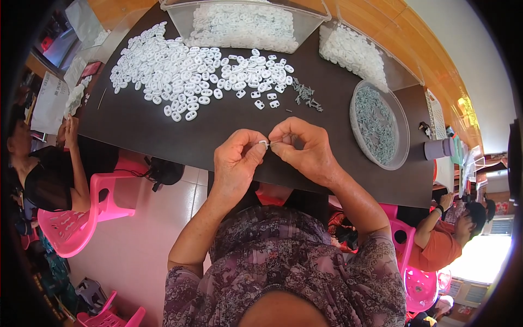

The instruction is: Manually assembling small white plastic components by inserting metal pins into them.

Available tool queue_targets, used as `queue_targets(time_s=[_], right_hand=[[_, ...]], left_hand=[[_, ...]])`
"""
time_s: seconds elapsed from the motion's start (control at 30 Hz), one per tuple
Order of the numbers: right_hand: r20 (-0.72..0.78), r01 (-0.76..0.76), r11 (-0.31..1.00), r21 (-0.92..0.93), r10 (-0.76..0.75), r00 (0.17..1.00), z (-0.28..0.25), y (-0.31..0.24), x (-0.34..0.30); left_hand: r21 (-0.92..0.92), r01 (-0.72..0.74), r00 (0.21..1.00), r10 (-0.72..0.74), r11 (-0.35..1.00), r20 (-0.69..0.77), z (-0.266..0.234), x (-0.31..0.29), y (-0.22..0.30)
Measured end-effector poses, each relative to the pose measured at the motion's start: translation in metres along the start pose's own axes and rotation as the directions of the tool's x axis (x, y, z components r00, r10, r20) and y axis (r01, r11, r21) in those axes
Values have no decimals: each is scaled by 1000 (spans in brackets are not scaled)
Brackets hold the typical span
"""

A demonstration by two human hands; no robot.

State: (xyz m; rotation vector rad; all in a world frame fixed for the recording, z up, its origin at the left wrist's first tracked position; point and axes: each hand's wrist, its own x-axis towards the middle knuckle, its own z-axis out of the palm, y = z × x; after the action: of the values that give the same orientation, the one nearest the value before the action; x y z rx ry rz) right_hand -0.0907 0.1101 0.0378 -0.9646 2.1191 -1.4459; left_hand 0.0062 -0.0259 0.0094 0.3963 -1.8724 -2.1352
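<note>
My left hand [239, 158] pinches a small white plastic piece [263, 144] between thumb and forefinger, above the near edge of the dark table. Close against it, my right hand [303, 146] is closed in a pinch too. What its fingertips hold is too small and hidden to name. Beyond my hands lies a big heap of white oval plastic pieces with two holes [174, 68], with a smaller group of white pieces [253, 71] to its right. A little pile of grey-green screw-like pins [306, 95] sits beside that group.
A clear bin [245, 24] of white pieces stands at the back, another filled clear bin [354, 52] right of it. A round clear tub [357, 128] holds many grey-green pins. One person [49, 174] sits at left, another [444, 240] at right, near pink plastic chairs [95, 210].
</note>
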Motion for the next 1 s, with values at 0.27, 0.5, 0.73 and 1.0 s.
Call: queue_targets(time_s=[0.27,0.5,0.73,1.0], right_hand=[[42,-37,998,43,35,998,1,0,0],[48,-90,983,162,84,995,4,4,1],[-18,-92,968,232,99,995,8,2,2],[-56,-61,987,152,70,996,11,0,3]], left_hand=[[-4,-12,1000,12,1000,13,-2,-1,-3],[60,-75,997,76,995,-13,0,-2,-6],[201,-224,969,239,954,-53,4,-1,-12],[36,-113,989,116,993,-96,9,-2,-11]])
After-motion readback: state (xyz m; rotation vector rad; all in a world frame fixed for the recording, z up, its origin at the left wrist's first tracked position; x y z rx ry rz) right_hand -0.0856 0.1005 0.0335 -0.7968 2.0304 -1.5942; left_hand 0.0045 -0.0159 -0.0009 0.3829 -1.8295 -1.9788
